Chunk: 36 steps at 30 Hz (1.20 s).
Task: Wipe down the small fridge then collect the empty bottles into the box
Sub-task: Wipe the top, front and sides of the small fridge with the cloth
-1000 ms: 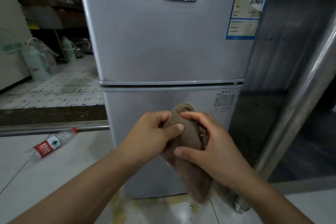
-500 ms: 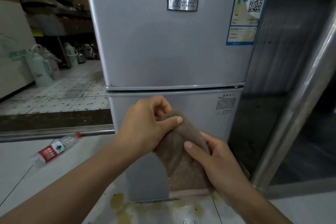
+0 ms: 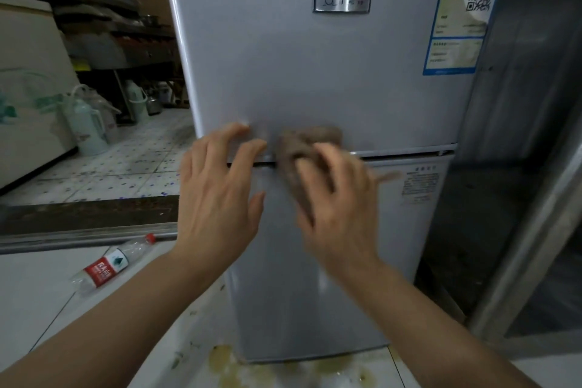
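A small silver two-door fridge [image 3: 315, 72] fills the middle of the head view. My right hand [image 3: 343, 208] holds a brown cloth [image 3: 299, 151] against the seam between the two doors; the hand is blurred and the cloth hides its thumb. My left hand [image 3: 220, 192] is free, fingers spread, with the fingertips at the bottom edge of the upper door just left of the cloth. An empty clear bottle [image 3: 110, 264] with a red label and red cap lies on its side on the pale floor to the left of the fridge. No box is in view.
A slanting steel pole [image 3: 519, 261] stands close on the right. A metal floor rail [image 3: 78, 239] runs behind the bottle. Pale green jugs [image 3: 86, 123] and a white chest freezer [image 3: 28, 88] stand at the left. Yellowish stains [image 3: 226, 365] mark the floor at the fridge's foot.
My left hand has let go of the cloth and opened. My right hand has carried the cloth up from the lower door to the seam. The view has moved closer to the fridge.
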Tool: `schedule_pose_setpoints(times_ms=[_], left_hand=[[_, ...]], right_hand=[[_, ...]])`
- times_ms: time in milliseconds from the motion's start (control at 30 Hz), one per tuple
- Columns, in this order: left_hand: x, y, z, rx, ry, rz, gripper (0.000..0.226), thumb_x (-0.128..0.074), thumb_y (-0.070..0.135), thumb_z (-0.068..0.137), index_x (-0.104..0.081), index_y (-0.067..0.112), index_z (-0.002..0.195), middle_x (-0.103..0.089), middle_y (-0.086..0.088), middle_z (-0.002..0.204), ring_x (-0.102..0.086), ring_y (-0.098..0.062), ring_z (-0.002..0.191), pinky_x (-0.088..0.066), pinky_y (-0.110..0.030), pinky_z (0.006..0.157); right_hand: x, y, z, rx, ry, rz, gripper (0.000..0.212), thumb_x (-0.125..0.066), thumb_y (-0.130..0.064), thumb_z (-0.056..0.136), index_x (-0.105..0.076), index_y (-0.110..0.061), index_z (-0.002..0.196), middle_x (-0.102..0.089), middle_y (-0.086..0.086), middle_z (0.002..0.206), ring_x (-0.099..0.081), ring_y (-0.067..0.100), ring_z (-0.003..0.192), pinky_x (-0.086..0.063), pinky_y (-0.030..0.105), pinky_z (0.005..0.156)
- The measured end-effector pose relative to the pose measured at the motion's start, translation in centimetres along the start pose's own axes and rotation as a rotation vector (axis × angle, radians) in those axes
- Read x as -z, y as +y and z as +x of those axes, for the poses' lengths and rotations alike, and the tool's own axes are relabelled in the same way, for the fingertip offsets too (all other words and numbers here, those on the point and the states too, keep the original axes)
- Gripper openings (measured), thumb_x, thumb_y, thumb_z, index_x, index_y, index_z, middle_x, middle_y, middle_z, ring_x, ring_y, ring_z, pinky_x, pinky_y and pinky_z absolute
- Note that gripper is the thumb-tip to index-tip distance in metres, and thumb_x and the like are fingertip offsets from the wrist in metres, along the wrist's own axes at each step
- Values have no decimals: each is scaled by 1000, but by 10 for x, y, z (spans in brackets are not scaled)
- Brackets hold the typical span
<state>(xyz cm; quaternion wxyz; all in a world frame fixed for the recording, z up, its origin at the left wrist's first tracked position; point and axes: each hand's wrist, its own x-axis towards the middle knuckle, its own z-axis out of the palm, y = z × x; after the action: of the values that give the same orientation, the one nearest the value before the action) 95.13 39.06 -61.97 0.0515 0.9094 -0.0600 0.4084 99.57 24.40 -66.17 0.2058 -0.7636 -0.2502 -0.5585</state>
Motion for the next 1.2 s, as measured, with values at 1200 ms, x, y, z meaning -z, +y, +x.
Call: schedule_pose_setpoints(times_ms=[1200], left_hand=[[-71, 41, -1, -252, 166, 75, 61, -63, 12, 78, -44, 18, 135, -22, -6, 145, -24, -30, 129, -12, -60, 107]], right_hand=[[10, 113, -45, -637, 183, 207, 49, -52, 7, 84, -39, 6, 131, -36, 28, 137, -37, 32, 130, -24, 21, 110]])
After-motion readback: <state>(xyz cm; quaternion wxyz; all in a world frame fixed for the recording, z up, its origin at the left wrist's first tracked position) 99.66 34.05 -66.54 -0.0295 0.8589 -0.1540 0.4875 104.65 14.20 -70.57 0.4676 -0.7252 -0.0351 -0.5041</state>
